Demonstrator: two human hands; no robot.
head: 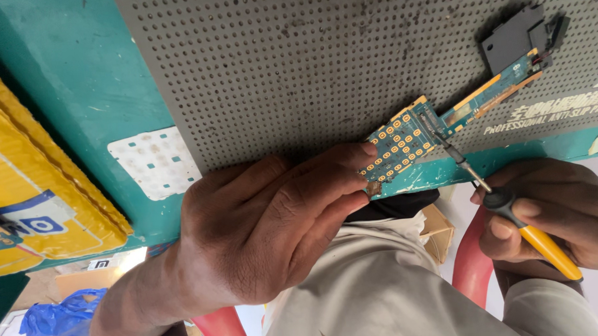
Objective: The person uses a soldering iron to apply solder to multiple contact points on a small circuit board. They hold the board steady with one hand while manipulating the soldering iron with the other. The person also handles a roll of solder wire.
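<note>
A blue circuit board (404, 138) with gold contact pads lies on a grey perforated mat (295, 69) at the edge of a teal table (78, 96). My left hand (261, 222) pins the board's near end with its fingertips. My right hand (552, 212) grips a screwdriver (512, 210) with a black and yellow handle; its thin metal shaft reaches up to the middle of the board. A longer blue and gold strip of the board (495, 88) runs toward a black plastic part (516, 38).
A yellow box (28, 191) sits at the left edge of the table. A white sticker with small squares (154, 161) is on the teal surface. Below are a blue plastic bag (59, 319), a red chair frame (471, 261) and a cardboard box (437, 233).
</note>
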